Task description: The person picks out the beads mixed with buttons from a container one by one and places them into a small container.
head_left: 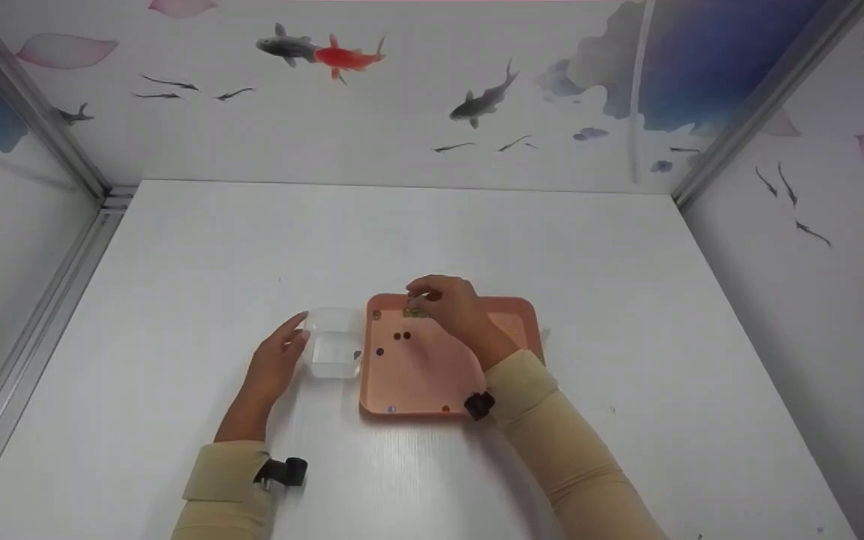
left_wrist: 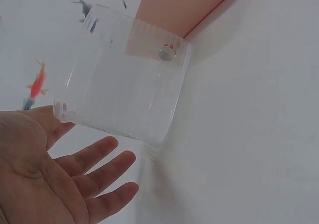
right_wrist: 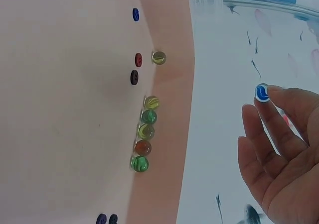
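Note:
My right hand (head_left: 451, 304) is over the far side of a pink tray (head_left: 424, 382). Its thumb and a finger pinch a blue-and-white marble (right_wrist: 262, 92), with the other fingers spread. Several glass marbles (right_wrist: 146, 131) line the tray's far edge, and one more marble (right_wrist: 159, 58) lies near the corner. My left hand (head_left: 276, 360) rests with extended fingers against the left side of a clear plastic container (left_wrist: 119, 89). In the left wrist view, one marble (left_wrist: 166, 53) shows at that container's far wall, on the tray side.
A red button (right_wrist: 138, 59), a black button (right_wrist: 134, 77) and a blue button (right_wrist: 136, 14) lie on the tray. Small round pieces (head_left: 391, 409) sit along its near edge. The white table (head_left: 402, 232) meets printed walls (head_left: 387, 135) at the back and sides.

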Available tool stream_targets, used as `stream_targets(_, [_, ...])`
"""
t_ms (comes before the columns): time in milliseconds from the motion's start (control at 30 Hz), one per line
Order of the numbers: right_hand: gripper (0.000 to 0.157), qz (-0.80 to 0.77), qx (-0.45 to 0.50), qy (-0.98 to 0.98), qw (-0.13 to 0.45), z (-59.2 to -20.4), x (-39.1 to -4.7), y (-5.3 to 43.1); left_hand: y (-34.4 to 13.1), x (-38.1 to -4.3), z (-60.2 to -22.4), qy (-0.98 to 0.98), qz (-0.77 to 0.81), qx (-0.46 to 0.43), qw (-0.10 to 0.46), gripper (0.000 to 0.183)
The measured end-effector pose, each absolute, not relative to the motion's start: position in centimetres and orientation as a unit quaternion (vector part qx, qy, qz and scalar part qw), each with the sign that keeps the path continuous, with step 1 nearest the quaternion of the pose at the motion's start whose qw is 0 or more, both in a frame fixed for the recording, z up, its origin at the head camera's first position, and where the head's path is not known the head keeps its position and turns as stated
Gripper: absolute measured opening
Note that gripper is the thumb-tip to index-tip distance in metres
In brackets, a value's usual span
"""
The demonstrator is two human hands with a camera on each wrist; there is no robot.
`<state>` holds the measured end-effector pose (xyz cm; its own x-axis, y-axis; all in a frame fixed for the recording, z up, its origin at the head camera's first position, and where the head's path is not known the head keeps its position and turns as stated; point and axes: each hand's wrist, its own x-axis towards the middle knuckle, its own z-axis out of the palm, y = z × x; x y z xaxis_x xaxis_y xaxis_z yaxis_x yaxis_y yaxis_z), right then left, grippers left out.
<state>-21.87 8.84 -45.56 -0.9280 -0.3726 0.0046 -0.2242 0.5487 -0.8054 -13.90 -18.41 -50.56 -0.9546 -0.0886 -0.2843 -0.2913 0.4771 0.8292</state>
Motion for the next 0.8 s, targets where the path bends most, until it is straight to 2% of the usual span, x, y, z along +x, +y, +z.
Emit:
stream_targets(333, [0.023,-0.440,-0.202,0.869,0.101,-45.5,-21.1,7.3,-18.3,-13.8,-50.4,0.855,0.499,-0.105,0.098,0.050])
stream_targets(800, [0.021,-0.438,-0.221,0.858,0.154,-45.2,-20.1,5.1,-18.3,-13.8,-50.5,0.855,0.497,-0.111,0.100,0.049])
